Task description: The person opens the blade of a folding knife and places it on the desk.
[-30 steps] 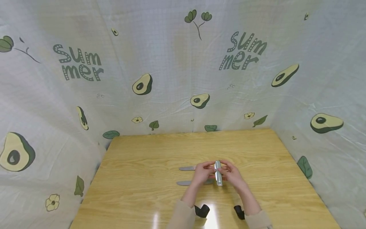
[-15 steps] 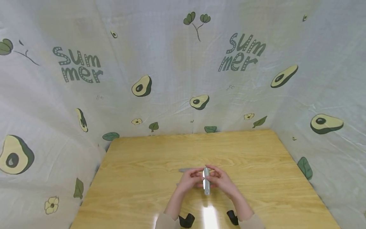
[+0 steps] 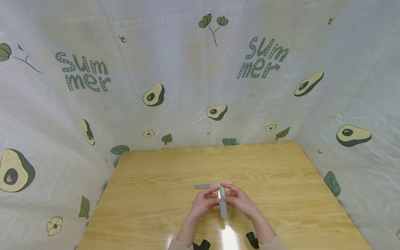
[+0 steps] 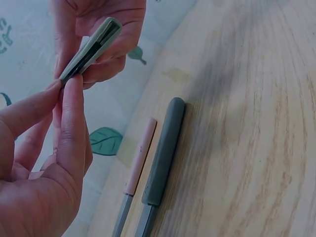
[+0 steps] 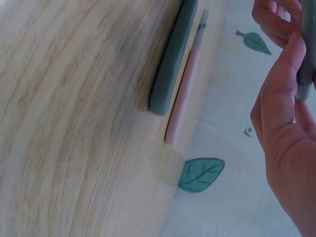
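Both hands hold a green-handled folding knife above the table, its handle pointing toward the person. My left hand pinches its left side, where a pale strip of blade shows along the handle. From the other side, my right hand grips the handle with thumb and fingers. The left wrist view shows a dark slot along the folding knife. Behind the hands lies a pink-handled knife, blade pointing left. A second knife with a green handle lies alongside it, mostly hidden by the hands in the head view.
The wooden table extends around the hands on every side. A pale curtain printed with avocados and leaves encloses its back and sides. Black wrist pieces hang below the forearms.
Both hands have moved left and closer to the person, carrying the folding knife along. The pink handle behind them has come into view. Less of the pale blade strip shows now.
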Available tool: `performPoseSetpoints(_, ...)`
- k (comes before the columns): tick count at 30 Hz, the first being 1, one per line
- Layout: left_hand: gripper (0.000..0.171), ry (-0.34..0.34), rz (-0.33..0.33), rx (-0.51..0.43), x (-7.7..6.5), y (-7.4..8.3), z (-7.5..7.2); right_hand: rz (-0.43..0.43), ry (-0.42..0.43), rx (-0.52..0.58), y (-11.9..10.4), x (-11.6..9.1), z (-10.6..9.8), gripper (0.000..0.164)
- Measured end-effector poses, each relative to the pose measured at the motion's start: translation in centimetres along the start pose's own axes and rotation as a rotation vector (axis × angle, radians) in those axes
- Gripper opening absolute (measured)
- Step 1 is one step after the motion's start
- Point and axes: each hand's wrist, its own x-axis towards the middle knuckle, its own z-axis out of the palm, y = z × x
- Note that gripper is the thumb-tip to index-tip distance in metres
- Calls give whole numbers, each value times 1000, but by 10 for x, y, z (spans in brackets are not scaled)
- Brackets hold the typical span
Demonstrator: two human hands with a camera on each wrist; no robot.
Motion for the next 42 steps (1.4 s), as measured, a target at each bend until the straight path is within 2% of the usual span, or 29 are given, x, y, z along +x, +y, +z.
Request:
performPoseSetpoints(7,49,-11,11,-26,-2,-3,-4,-4,-9,17,1,0,4,58)
performPoseSetpoints(11,49,-11,13,-34,-3,-4,-5,0,13,27,1,0,5,57)
performPoseSetpoints(21,51,36,0,1,-4,-2,-5,1,98,49,3,1,5,52)
performPoseSetpoints(29,51,55,10,36,-4,1,-3,-20,117,42,2,0,3,51)
performPoseSetpoints(42,51,90,24,1,-5,3,-1,-18,130,45,0,-1,0,52)
